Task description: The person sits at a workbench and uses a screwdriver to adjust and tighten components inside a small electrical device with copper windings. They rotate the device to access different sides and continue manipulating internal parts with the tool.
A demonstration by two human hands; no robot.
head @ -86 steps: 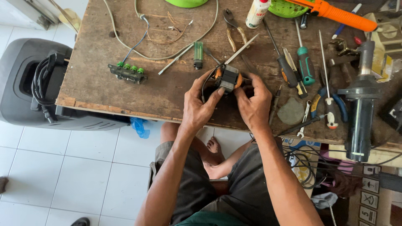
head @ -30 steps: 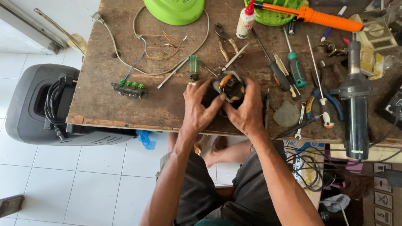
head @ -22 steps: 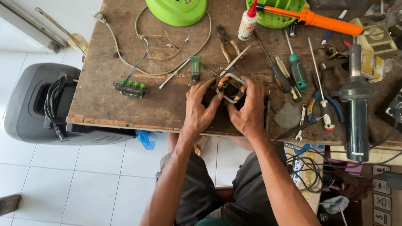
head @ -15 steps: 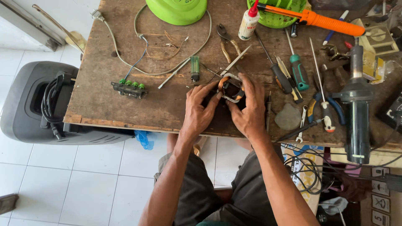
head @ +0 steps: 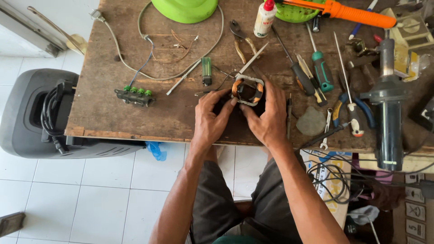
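Observation:
A small motor stator (head: 247, 91) with copper windings and a grey metal frame rests tilted on the worn wooden table (head: 108, 115). My left hand (head: 211, 118) grips its left side with fingertips on the winding. My right hand (head: 267, 116) holds its right side, fingers wrapped over the frame. Both hands sit near the table's front edge, above my knees.
Screwdrivers (head: 320, 68), pliers (head: 238, 38), a glue bottle (head: 264, 18), a green switch block (head: 134, 96), a grey cable (head: 135, 68) and a green fan base (head: 186, 9) lie behind. A heat gun (head: 389, 113) lies right. A black speaker (head: 40, 117) stands left on the tiled floor.
The view has shifted closer and slightly down. Both hands have turned the stator so its open ring and copper windings face up, and moved it a little farther onto the table.

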